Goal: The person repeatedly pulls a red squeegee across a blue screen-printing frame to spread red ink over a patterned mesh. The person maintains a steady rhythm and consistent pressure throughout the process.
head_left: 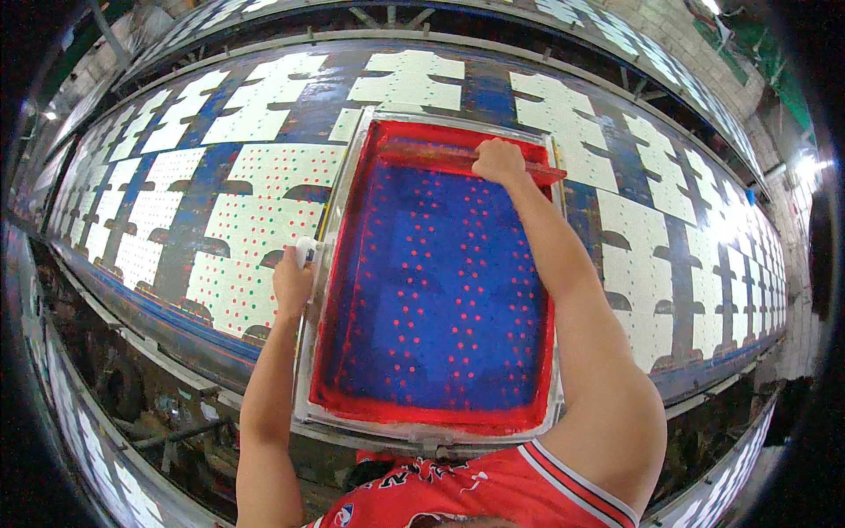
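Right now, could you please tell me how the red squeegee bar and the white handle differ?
The squeegee bar is long and red, while the white handle is short and pale. The bar lies crosswise near the far end, inside the screen frame; the handle sits outside, on the frame's left side. The right hand grips the bar, the left hand the handle. Both are held by one hand.

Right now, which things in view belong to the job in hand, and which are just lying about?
In the job:
Red-coated squeegee, in the right hand
White handle, gripped by the left hand
Framed blue screen
Dotted pale panels on the table

Seemingly apart from it:
Pale panels on another table, lower left
Green sheeting, upper right
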`<state>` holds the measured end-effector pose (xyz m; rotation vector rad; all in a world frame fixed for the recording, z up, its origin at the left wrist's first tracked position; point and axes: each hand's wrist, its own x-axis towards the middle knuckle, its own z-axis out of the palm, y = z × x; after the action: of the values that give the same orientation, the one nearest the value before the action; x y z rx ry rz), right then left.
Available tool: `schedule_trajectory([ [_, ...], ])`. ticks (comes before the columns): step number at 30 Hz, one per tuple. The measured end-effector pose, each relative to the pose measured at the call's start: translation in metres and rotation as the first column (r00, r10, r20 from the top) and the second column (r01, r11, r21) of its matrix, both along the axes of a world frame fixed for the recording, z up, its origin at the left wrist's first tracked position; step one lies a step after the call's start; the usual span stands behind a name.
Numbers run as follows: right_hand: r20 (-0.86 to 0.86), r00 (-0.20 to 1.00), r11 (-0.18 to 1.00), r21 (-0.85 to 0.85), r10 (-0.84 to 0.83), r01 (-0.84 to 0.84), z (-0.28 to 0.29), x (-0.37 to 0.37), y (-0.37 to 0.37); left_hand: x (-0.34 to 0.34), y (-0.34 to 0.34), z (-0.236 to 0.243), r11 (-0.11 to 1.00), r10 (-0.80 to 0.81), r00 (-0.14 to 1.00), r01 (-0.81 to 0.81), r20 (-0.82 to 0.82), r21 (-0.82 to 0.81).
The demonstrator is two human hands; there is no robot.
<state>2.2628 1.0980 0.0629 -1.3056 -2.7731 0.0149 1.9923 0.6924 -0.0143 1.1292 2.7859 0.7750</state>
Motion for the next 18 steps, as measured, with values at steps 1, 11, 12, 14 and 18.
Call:
schedule_trajectory([
  [1, 0.002, 1.000, 1.000, -0.002, -0.023, 0.023, -0.001, 0.006, -0.015, -0.001, 0.001, 0.000, 1.000, -0.004, 1.000, 0.004, 0.002, -0.005],
  [11, -0.065, 0.998, 0.998, -0.063, 0.012, -0.016, 0.006, 0.075, -0.205, 0.000, -0.004, 0.005, 0.999, -0.047, 0.997, 0.048, 0.069, -0.021],
  [12, -0.079, 0.997, 0.998, -0.066, 0.013, -0.018, 0.007, 0.084, -0.228, -0.002, -0.004, 0.004, 0.997, -0.050, 0.996, 0.054, 0.078, -0.048],
  [14, -0.106, 0.994, 0.998, -0.066, 0.002, -0.009, 0.005, 0.101, -0.277, -0.005, -0.003, 0.000, 0.998, -0.057, 0.996, 0.058, 0.072, -0.008],
  [18, -0.115, 0.992, 0.995, -0.096, -0.049, 0.038, 0.000, 0.135, -0.375, -0.009, -0.002, -0.008, 0.997, -0.062, 0.996, 0.064, 0.072, -0.033],
])
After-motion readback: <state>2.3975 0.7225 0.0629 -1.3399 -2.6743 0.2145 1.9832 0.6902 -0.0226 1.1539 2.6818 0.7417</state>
